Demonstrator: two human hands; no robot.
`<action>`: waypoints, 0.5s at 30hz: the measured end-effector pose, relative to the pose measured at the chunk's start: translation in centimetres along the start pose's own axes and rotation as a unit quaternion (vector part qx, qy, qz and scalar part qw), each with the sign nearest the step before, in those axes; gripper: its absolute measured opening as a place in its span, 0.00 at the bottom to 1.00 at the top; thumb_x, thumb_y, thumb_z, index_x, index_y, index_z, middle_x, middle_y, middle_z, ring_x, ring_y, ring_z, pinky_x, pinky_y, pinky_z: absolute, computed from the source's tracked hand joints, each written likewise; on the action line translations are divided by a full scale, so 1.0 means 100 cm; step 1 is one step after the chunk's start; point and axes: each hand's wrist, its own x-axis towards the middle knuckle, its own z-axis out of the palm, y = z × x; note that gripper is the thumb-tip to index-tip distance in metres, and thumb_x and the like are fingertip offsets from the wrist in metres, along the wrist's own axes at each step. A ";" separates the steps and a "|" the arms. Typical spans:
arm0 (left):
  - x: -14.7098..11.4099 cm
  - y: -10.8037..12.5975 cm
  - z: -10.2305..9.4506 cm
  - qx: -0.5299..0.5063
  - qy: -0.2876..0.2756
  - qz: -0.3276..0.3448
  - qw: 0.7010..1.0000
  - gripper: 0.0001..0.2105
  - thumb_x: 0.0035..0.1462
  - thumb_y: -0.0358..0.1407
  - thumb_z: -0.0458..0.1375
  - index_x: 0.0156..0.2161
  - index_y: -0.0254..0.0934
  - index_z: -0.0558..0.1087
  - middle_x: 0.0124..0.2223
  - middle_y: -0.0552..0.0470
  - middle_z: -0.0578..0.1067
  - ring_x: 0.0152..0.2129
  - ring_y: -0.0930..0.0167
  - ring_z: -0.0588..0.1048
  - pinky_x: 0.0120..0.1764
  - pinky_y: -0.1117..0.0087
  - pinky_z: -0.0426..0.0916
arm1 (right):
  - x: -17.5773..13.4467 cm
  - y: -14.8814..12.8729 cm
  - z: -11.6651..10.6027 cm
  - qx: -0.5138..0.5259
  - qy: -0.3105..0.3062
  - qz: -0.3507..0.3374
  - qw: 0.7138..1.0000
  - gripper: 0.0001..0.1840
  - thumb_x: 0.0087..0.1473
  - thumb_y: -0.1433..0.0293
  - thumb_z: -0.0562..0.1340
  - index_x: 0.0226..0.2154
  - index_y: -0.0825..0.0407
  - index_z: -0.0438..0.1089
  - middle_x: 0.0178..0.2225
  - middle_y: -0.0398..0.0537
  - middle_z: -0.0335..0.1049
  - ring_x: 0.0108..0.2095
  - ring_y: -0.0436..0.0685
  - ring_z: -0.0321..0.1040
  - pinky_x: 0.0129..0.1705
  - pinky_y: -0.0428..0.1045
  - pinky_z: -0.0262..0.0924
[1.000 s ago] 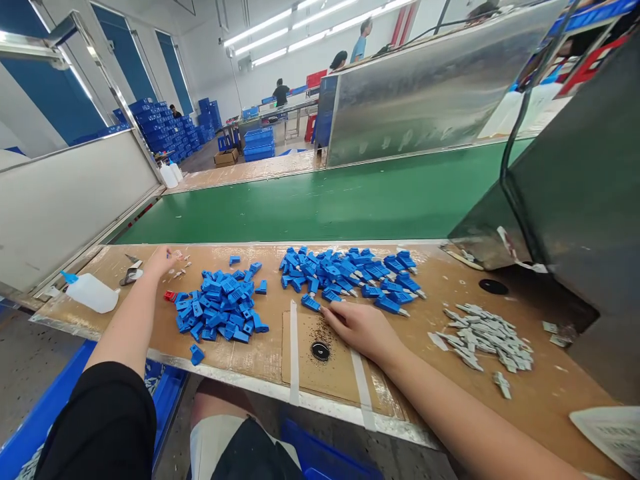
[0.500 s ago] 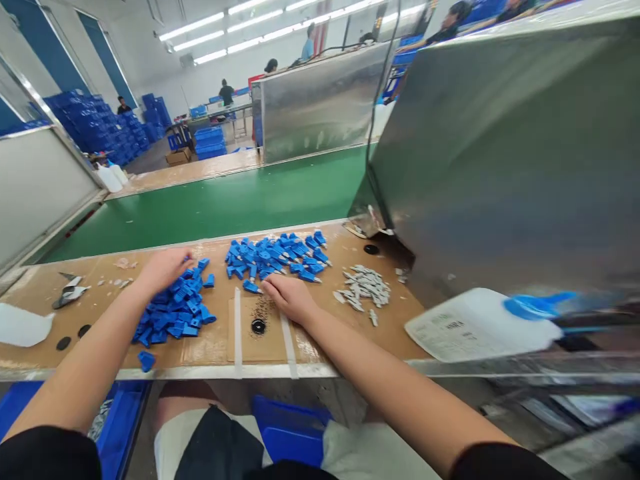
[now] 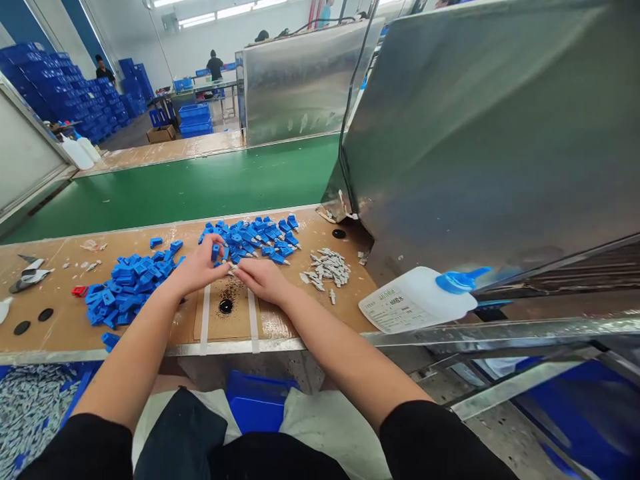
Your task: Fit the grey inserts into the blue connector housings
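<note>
In the head view my left hand (image 3: 199,268) is closed on a small blue plastic piece (image 3: 215,252), held between thumb and fingers. My right hand (image 3: 263,279) meets it, fingertips pinched together; a tiny pale bit shows there, too small to name. Both hands are above a taped cardboard pad (image 3: 235,325) with a black-rimmed hole (image 3: 225,306) and dark specks. On the left lies a heap of loose blue pieces (image 3: 133,283). Behind my hands are blue pieces with pale tips (image 3: 273,233). Small grey pieces (image 3: 330,267) are piled to the right.
A white bottle with a blue cap (image 3: 420,300) lies at the right, beside a large metal panel (image 3: 475,147). A green conveyor belt (image 3: 200,183) runs behind the bench. Scissors (image 3: 31,275) and a red piece (image 3: 79,291) lie left. People and stacked blue crates are in the background.
My left hand has moved right from the blue heap, now with a blue piece in it. My right hand has come together with it. The camera view has shifted.
</note>
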 end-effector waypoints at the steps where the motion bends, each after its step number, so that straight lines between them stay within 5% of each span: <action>1: 0.001 -0.002 0.003 -0.039 0.024 -0.014 0.999 0.19 0.61 0.43 0.59 0.53 0.39 0.62 0.44 0.50 0.73 0.33 0.70 0.72 0.38 0.68 0.66 | 0.000 -0.002 -0.002 -0.002 -0.030 -0.013 0.999 0.21 0.73 0.59 0.48 0.32 0.51 0.65 0.30 0.46 0.70 0.30 0.53 0.63 0.33 0.48 0.46; 5: -0.001 -0.015 0.020 -0.135 0.072 -0.019 0.988 0.12 0.66 0.44 0.53 0.47 0.38 0.68 0.43 0.51 0.73 0.38 0.69 0.71 0.43 0.68 0.65 | 0.001 -0.005 -0.001 0.001 -0.084 -0.014 0.996 0.19 0.72 0.62 0.51 0.29 0.51 0.63 0.27 0.44 0.67 0.28 0.51 0.58 0.32 0.48 0.43; 10: -0.007 -0.026 0.029 -0.145 -0.012 -0.005 0.989 0.16 0.67 0.48 0.52 0.37 0.37 0.72 0.36 0.54 0.74 0.35 0.70 0.71 0.41 0.69 0.63 | 0.004 -0.002 0.002 -0.008 -0.091 -0.005 0.996 0.19 0.70 0.63 0.53 0.27 0.51 0.62 0.25 0.43 0.65 0.26 0.51 0.56 0.31 0.48 0.42; 15: -0.009 -0.027 0.033 -0.131 0.009 0.017 0.991 0.17 0.69 0.46 0.50 0.34 0.37 0.70 0.31 0.55 0.72 0.31 0.71 0.69 0.37 0.69 0.62 | 0.004 0.001 0.003 0.015 -0.014 0.004 1.000 0.18 0.71 0.61 0.50 0.33 0.51 0.66 0.29 0.45 0.68 0.30 0.52 0.61 0.33 0.48 0.47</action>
